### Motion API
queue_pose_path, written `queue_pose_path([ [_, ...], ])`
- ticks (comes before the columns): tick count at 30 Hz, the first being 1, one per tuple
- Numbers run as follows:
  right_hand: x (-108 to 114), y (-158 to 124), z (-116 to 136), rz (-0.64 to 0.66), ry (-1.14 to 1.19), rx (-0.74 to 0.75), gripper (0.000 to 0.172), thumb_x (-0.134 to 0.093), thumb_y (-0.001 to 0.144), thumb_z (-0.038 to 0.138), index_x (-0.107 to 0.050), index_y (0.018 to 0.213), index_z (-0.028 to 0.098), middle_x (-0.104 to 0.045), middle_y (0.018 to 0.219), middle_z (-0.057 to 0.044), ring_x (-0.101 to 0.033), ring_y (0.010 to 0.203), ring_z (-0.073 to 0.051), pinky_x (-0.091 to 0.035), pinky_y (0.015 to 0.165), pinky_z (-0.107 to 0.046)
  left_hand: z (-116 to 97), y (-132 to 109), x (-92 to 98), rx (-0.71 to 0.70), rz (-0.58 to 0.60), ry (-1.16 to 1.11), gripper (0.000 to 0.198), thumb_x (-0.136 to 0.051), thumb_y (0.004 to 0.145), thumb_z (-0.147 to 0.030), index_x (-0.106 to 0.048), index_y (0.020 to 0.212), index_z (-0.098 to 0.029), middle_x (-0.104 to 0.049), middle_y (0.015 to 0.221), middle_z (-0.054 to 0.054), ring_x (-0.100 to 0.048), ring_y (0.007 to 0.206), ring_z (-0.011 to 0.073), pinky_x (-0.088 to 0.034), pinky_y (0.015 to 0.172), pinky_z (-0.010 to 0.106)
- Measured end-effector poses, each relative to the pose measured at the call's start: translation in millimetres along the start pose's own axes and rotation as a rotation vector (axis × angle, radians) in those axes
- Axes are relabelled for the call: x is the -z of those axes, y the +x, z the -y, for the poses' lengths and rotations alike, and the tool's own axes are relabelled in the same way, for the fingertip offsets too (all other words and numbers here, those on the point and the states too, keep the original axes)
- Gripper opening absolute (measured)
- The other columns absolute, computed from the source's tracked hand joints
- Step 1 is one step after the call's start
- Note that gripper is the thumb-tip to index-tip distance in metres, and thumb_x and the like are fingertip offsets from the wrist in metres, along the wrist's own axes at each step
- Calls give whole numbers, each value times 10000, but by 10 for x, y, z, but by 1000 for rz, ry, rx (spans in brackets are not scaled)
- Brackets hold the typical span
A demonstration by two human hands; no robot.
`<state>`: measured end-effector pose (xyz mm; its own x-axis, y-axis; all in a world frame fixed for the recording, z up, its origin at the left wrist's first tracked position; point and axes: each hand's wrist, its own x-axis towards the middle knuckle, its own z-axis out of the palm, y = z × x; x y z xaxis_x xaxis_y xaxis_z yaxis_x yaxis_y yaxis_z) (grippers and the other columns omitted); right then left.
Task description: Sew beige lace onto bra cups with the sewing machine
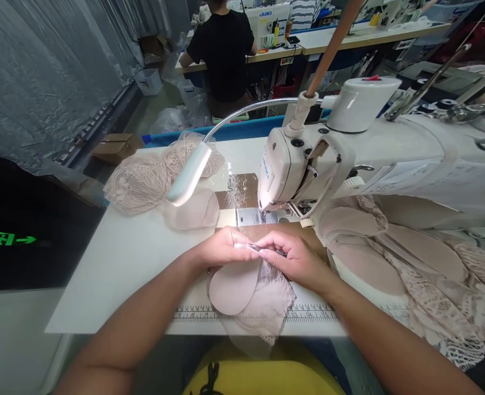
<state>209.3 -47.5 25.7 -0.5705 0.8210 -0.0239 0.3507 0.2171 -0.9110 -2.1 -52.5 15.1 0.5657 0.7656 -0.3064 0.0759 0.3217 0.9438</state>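
Note:
My left hand (221, 248) and my right hand (294, 257) meet at the front of the white sewing table (114, 263), just below the needle of the sewing machine (292, 170). Both pinch the top edge of a beige padded cup (234, 286) with pale lace (273, 299) joined to it. The right hand also grips a thin dark tool (267, 250), perhaps tweezers or snips. The cup and lace hang down over a printed ruler strip (193, 314) at the table's near edge.
A heap of lace pieces (144, 178) and a loose cup (193, 211) lie at the back left under a gooseneck lamp (189, 174). More cups and lace (423, 269) are piled under the machine arm at right. Another person in black (225, 52) sits at a far table.

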Motion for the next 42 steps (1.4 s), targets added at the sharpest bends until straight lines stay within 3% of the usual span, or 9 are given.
queue_pose_path([
  [7, 30, 28, -107, -107, 232, -66, 252, -577, 818, 421, -582, 913, 188, -618, 781, -21, -582, 698, -148, -480, 641, -286, 4, -2, 3, 19, -20, -15, 281, -765, 717, -369, -750, 883, -142, -716, 831, 73, -627, 740, 160, -488, 681, 265],
  [10, 21, 34, -91, -41, 285, -68, 306, -659, 744, 419, -560, 922, 191, -605, 827, -26, -587, 751, -156, -486, 655, -283, 4, 13, 3, -16, 11, 8, 298, -749, 736, -370, -744, 908, -126, -717, 866, 96, -638, 807, 184, -495, 733, 281],
  [13, 2, 34, -64, -9, 183, -55, 179, -630, 767, 351, -551, 806, 195, -582, 802, -15, -566, 737, -148, -468, 646, -273, -27, 0, 44, -46, 41, 61, 337, -718, 762, -390, -727, 956, -115, -704, 905, 98, -631, 835, 186, -488, 745, 276],
  [16, 29, 26, -120, -105, 22, -48, 135, -573, 802, 307, -519, 735, 203, -556, 748, 8, -529, 695, -136, -435, 631, -266, -92, -58, 167, 11, 29, 234, 347, -685, 778, -426, -696, 921, -110, -659, 790, 47, -587, 688, 133, -438, 588, 213],
  [20, 118, 10, -247, -127, -115, -64, 104, -525, 836, 286, -599, 823, 213, -637, 789, 5, -554, 687, -147, -422, 629, -272, -189, -74, 373, 22, -76, 455, 310, -641, 798, -408, -647, 879, -109, -610, 747, 22, -545, 646, 114, -397, 550, 193],
  [26, 182, -16, -238, -39, -417, 35, 165, -506, 851, 253, -670, 864, 238, -673, 808, -4, -580, 717, -169, -400, 616, -278, -316, 265, 463, -87, -204, 829, 224, -557, 798, -236, -645, 976, -132, -653, 865, 44, -579, 733, 157, -438, 647, 245],
  [34, 136, -10, -262, -197, -661, 11, 105, -550, 826, 264, -628, 760, 236, -625, 639, 2, -544, 613, -177, -362, 538, -276, -420, 223, 130, -355, -363, 1336, 233, -457, 867, -151, -645, 1002, -131, -621, 918, 102, -574, 839, 210, -472, 718, 321],
  [38, 110, 12, -245, -162, -673, 18, 202, -530, 825, 208, -673, 965, 230, -693, 788, -26, -619, 732, -205, -436, 616, -297, -238, 134, -155, -348, -301, 1469, 282, -425, 917, -222, -621, 1092, -121, -642, 1074, 139, -598, 959, 248, -490, 818, 380],
  [42, 67, 40, -304, -67, -688, 13, 384, -541, 805, 165, -627, 1176, 211, -710, 978, -73, -654, 881, -239, -491, 741, -331, -78, 175, -199, -370, -287, 1554, 391, -458, 909, -319, -566, 1215, -101, -568, 1280, 166, -534, 1148, 308, -461, 924, 442],
])
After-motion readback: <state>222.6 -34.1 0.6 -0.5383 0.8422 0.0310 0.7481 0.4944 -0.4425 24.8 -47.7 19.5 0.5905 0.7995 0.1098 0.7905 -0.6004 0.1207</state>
